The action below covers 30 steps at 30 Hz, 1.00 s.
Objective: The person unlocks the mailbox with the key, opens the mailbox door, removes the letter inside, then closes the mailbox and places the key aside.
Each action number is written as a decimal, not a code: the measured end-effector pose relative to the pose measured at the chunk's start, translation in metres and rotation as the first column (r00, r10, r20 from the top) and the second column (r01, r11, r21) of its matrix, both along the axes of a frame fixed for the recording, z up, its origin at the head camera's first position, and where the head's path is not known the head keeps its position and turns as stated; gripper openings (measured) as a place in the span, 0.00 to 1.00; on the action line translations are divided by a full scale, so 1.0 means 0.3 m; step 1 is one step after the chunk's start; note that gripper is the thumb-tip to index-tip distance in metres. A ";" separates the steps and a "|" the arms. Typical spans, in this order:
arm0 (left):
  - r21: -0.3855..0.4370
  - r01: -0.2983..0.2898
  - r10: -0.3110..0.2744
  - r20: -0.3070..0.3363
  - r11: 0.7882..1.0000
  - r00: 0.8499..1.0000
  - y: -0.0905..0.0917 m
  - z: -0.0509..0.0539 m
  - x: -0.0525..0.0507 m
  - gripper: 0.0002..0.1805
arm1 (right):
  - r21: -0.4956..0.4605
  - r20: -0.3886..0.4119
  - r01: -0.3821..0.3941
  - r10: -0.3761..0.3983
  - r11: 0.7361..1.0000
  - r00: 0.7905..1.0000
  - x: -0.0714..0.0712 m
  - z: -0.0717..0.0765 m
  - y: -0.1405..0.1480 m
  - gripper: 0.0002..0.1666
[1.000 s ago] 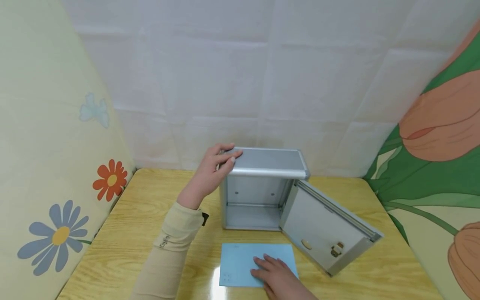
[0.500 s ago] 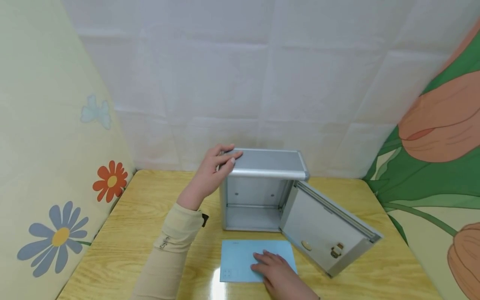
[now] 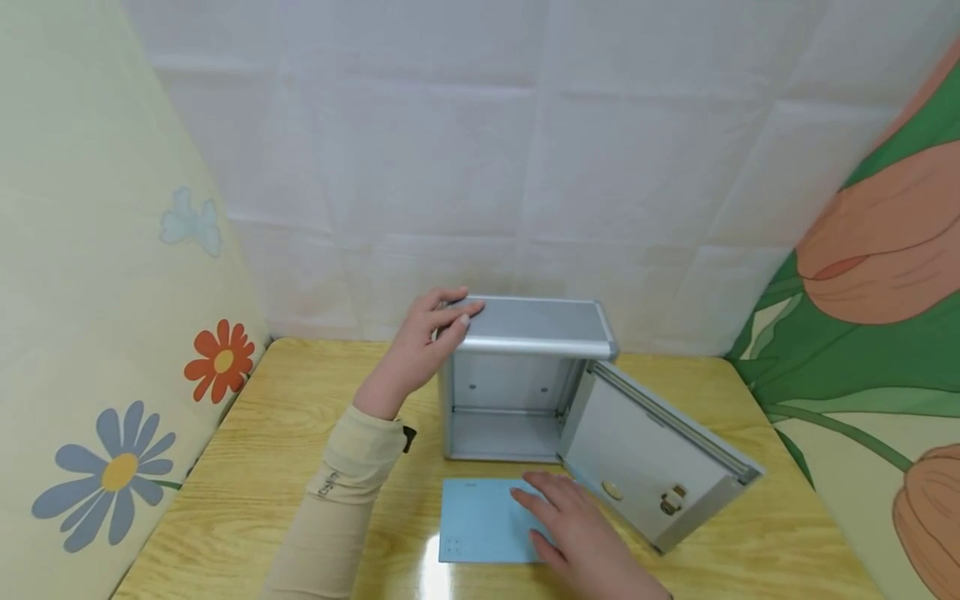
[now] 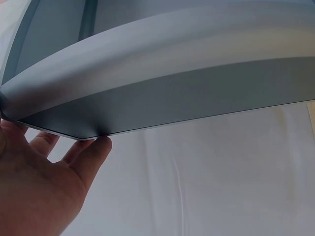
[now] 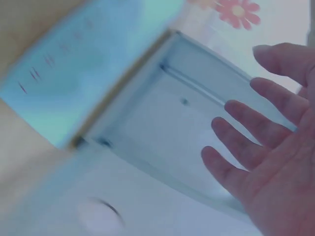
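Note:
A grey metal box (image 3: 540,327) stands upright, its hinged door (image 3: 645,450) swung out to the right, a brass-coloured latch (image 3: 672,499) on the door's inner face. The left hand (image 3: 420,342) rests on the box's top left corner, fingers extended; the left wrist view shows this hand (image 4: 44,182) touching the box's edge (image 4: 162,93). In front of the box lies a flat light-blue sheet (image 3: 483,521). Over the sheet's right part is the right hand (image 3: 581,533), fingers spread and holding nothing. In the right wrist view the hand (image 5: 275,142) is lifted, and the blue sheet (image 5: 93,64) is blurred.
The wooden table (image 3: 300,417) carries the box, the door and the sheet. Behind it hangs a creased white cloth (image 3: 450,167). Flower-printed panels stand at the left (image 3: 97,292) and right (image 3: 862,400).
The right hand has come up off the blue sheet and moved a little right. Earlier, the sheet slid slightly towards the box under that hand. The left hand, box and door have stayed put.

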<state>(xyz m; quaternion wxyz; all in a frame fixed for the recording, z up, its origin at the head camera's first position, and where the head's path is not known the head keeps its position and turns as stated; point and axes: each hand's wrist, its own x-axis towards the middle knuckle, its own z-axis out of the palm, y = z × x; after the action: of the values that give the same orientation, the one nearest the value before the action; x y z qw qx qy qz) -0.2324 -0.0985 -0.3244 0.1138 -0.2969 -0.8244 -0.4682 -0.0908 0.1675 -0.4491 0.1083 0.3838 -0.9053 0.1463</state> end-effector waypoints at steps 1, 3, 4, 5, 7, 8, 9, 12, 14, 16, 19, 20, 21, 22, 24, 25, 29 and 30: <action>-0.002 -0.001 0.001 -0.001 1.000 1.000 0.000 0.000 0.000 0.20 | -0.016 -0.037 0.006 -0.007 1.000 0.999 -0.001 0.019 0.004 0.24; -0.002 0.000 0.000 0.001 1.000 1.000 -0.001 -0.001 -0.001 0.20 | -0.052 -0.091 0.020 -0.025 0.998 0.996 -0.003 0.058 0.013 0.25; -0.002 0.001 -0.001 0.002 1.000 1.000 -0.001 0.000 0.000 0.20 | -0.073 -0.108 0.023 -0.030 0.997 0.994 -0.004 0.078 0.018 0.27; -0.003 0.002 -0.002 0.001 1.000 1.000 -0.001 -0.001 0.000 0.20 | -0.095 -0.120 0.028 -0.040 0.995 0.992 -0.004 0.098 0.023 0.30; -0.002 0.003 -0.003 0.001 1.000 1.000 0.000 0.000 0.001 0.20 | -0.144 -0.137 0.027 -0.047 0.989 0.989 -0.005 0.135 0.031 0.29; -0.001 0.005 -0.005 0.003 1.000 1.000 0.000 0.000 0.001 0.20 | -0.164 -0.148 0.023 -0.048 0.986 0.988 -0.005 0.152 0.036 0.28; -0.001 0.006 -0.006 0.004 1.000 1.000 0.000 0.000 0.002 0.20 | -0.180 -0.157 0.020 -0.049 0.983 0.986 -0.004 0.167 0.041 0.27; -0.002 0.009 -0.009 0.008 1.000 1.000 0.000 0.001 0.002 0.20 | -0.201 -0.176 0.036 -0.073 0.979 0.982 0.002 0.206 0.054 0.27; -0.004 0.008 -0.008 0.012 1.000 1.000 0.001 0.000 0.002 0.20 | -0.205 -0.185 0.059 -0.098 0.977 0.978 0.006 0.225 0.064 0.27; -0.003 0.009 -0.009 0.013 1.000 1.000 0.002 0.001 0.002 0.20 | -0.208 -0.190 0.084 -0.124 0.975 0.974 0.010 0.243 0.072 0.28; 0.002 0.011 -0.011 0.014 1.000 1.000 0.001 -0.001 0.002 0.21 | -0.235 -0.226 0.092 -0.147 0.968 0.963 0.009 0.268 0.083 0.28; 0.003 0.012 -0.012 0.014 1.000 1.000 0.000 -0.001 0.002 0.21 | -0.250 -0.253 0.085 -0.149 0.965 0.956 0.008 0.276 0.087 0.28; 0.004 0.013 -0.013 0.012 1.000 1.000 0.000 -0.002 0.001 0.21 | -0.267 -0.279 0.073 -0.150 0.961 0.949 0.006 0.285 0.092 0.27; 0.005 0.014 -0.014 0.010 1.000 1.000 -0.001 -0.002 0.001 0.21 | -0.285 -0.309 0.059 -0.150 0.957 0.939 0.003 0.292 0.096 0.27; 0.002 0.012 -0.012 0.005 1.000 1.000 -0.001 -0.003 0.002 0.20 | -0.319 -0.365 0.031 -0.153 0.947 0.918 -0.003 0.307 0.106 0.26; 0.001 0.011 -0.011 0.003 1.000 1.000 -0.001 -0.002 0.002 0.20 | -0.332 -0.386 0.022 -0.157 0.943 0.909 -0.005 0.314 0.112 0.26; -0.003 0.003 -0.003 -0.002 1.000 1.000 0.001 -0.001 0.003 0.20 | -0.346 -0.425 0.045 -0.199 0.937 0.883 -0.006 0.335 0.139 0.26; -0.003 0.003 -0.003 -0.003 1.000 1.000 0.001 -0.001 0.002 0.20 | -0.339 -0.425 0.065 -0.214 0.938 0.879 -0.005 0.338 0.146 0.27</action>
<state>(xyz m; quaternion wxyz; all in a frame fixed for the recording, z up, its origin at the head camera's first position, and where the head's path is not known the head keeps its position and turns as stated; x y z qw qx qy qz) -0.2318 -0.0981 -0.3248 0.1138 -0.2990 -0.8244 -0.4669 -0.0921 0.2114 -0.3475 0.3877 0.3181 -0.8449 0.1864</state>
